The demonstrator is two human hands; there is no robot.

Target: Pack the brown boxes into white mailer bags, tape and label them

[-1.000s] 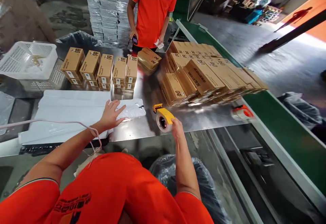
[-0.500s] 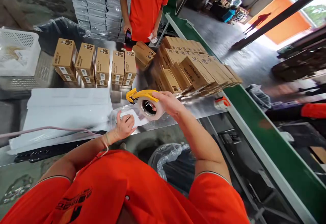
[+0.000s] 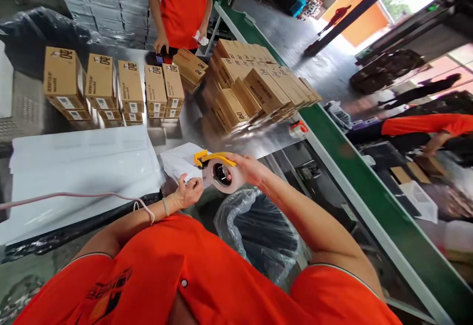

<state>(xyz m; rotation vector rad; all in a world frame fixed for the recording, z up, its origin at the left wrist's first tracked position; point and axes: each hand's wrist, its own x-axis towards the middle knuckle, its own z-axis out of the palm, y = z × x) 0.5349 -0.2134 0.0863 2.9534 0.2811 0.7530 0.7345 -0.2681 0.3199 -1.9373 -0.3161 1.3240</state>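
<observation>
My right hand (image 3: pixel 248 168) is closed around a yellow tape dispenser (image 3: pixel 218 156) that carries a wide roll of clear tape (image 3: pixel 226 177). The dispenser's head lies over the right side of a white plastic packet (image 3: pixel 181 160) at the table's front edge. On the packet's near edge, the fingers of my left hand (image 3: pixel 187 192) are curled and pinch it. To the left, beside that hand, lies a stack of white sheets or bags (image 3: pixel 81 167). A pink cord (image 3: pixel 74 195) runs across the stack toward my left wrist.
Brown boxes (image 3: pixel 129 86) stand in a row at the back left, and a larger pile of boxes (image 3: pixel 258 86) sits at the right. A green conveyor (image 3: pixel 354 172) runs alongside. Below the table edge is a plastic-lined bin (image 3: pixel 258 231). A co-worker (image 3: pixel 186 10) stands opposite.
The view has turned right. The tape dispenser has come down toward me, its head now over the white packet. My left hand has shifted to the packet's near edge, which it pinches.
</observation>
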